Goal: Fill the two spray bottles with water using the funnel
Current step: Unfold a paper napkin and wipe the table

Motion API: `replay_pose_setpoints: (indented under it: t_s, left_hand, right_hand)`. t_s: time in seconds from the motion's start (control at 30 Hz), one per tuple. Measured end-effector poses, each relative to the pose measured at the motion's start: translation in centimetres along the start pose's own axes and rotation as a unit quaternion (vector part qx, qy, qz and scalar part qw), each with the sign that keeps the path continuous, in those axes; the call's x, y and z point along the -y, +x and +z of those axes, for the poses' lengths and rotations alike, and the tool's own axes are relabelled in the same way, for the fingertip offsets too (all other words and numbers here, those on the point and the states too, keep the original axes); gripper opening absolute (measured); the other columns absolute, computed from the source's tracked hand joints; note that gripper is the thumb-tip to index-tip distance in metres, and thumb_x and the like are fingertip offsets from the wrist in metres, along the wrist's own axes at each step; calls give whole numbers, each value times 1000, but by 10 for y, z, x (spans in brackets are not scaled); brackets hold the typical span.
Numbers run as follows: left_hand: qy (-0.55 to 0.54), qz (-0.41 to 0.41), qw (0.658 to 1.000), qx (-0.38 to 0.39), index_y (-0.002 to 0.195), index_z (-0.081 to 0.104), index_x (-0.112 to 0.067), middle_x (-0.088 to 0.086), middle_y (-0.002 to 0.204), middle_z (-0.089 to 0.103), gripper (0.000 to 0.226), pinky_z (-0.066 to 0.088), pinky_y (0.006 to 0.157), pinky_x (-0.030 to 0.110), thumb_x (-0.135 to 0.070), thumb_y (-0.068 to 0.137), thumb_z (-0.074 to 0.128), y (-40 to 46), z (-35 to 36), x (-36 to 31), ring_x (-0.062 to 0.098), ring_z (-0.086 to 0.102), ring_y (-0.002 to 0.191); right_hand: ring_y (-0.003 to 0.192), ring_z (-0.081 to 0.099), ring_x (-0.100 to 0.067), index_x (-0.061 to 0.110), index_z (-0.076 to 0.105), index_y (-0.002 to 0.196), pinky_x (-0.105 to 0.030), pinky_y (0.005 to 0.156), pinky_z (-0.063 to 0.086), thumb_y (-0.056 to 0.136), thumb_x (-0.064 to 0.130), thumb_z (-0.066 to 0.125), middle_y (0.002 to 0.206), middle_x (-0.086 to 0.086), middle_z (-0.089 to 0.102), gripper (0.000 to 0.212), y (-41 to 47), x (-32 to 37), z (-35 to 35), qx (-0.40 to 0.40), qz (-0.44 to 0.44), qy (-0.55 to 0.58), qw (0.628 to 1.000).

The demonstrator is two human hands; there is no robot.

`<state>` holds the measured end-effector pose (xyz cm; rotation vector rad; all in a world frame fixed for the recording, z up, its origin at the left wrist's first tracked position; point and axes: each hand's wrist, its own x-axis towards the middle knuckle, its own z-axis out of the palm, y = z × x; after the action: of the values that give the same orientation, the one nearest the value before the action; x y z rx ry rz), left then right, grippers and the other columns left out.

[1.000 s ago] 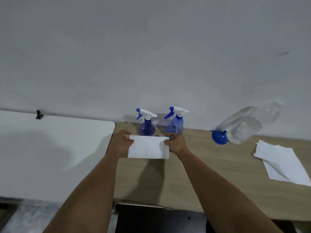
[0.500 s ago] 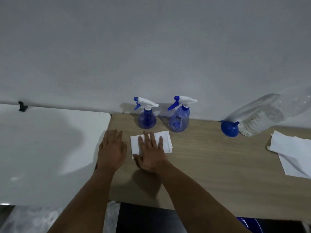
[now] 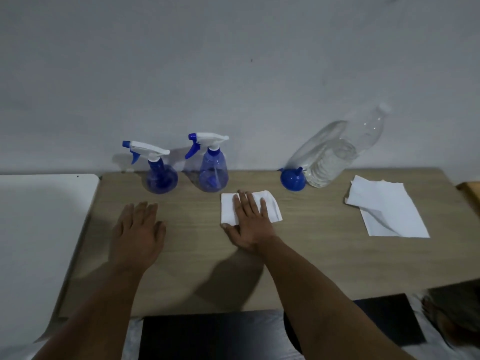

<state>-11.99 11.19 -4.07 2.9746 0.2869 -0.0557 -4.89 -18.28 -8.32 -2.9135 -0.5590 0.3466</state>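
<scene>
Off beyond my left hand's outer edge sits the white table (image 3: 39,229), butted against the wooden table (image 3: 324,255) I'm working on. My left hand (image 3: 137,229) lies flat on the wood, fingers straight and together, holding nothing. A second ago it pinched one end of the tissue; now it rests apart from it.

Just past its fingertips stands the round spray bottle (image 3: 159,172), trigger head screwed on. Further right, just beyond my right hand's fingertips, is the tall spray bottle (image 3: 213,170), also capped.

My right hand (image 3: 250,224) presses the folded tissue (image 3: 249,207) flat, fingers straight and slightly spread. A second ago both hands held that tissue up by its ends; half a second ago it lay pressed in front of the bottles, and since then my right hand has slid it rightward along the wood. I read this as wiping up.

Beyond and right of that hand, the blue funnel (image 3: 293,179) lies touching the base of the leaning water bottle (image 3: 335,152). Well to the right lie loose white tissues (image 3: 387,209).

With both sprayers capped and the funnel set aside, I judge filling done and only tidying left.
</scene>
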Motion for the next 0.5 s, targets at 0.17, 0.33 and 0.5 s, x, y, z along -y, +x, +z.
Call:
replay_pose_setpoints:
  t_s: [0.17,0.33,0.5]
  left_hand:
    - [-21,-2,1000,-13,147,48,-12,13,156,41,78,28,116,53,-55,90,17,-11,2,-42,36,25,150]
    - [-42,0,998,-36,143,54,-9,16,152,47,73,32,114,53,-50,90,25,-26,5,-71,40,31,146]
    - [-14,-3,1000,-18,146,51,-14,10,154,46,68,31,117,50,-50,93,26,-41,8,-81,36,30,148]
  right_hand:
    - [161,-19,-23,14,-11,166,-57,127,-13,100,74,23,174,-6,-19,96,-32,-95,-21,8,118,41,992]
    - [159,-25,-24,14,-16,165,-57,126,-16,94,83,13,173,-6,-24,102,-82,-153,-28,19,217,57,974]
    - [159,-23,-24,12,-13,165,-56,126,-16,89,89,5,174,-8,-18,109,-129,-144,-9,-23,287,82,954]
